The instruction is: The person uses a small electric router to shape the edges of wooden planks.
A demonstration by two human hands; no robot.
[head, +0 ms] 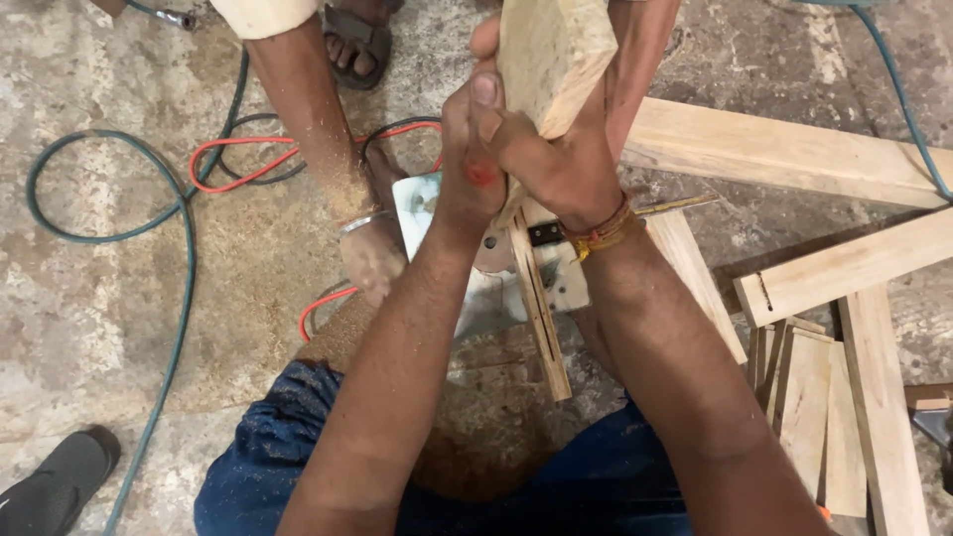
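Both my hands are wrapped around a thick pale wooden block point(552, 55), held upright over a saw machine point(486, 288) on the floor. My left hand point(475, 149) grips its left side, thumb up against the wood. My right hand point(556, 169), with a thread band on the wrist, clamps the lower right part. A thin wooden strip point(541, 313) lies on the machine's metal plate below my hands. Another person's hand point(369, 256), dusted with sawdust and wearing a metal bangle, reaches down beside the machine on the left.
Red cable point(248, 159) and green hose point(179, 248) loop over the concrete floor at left. Wooden planks point(784, 149) and several short boards point(844, 397) lie at right. A black sandal point(55, 476) sits at bottom left. The other person's sandalled foot point(357, 40) is at top.
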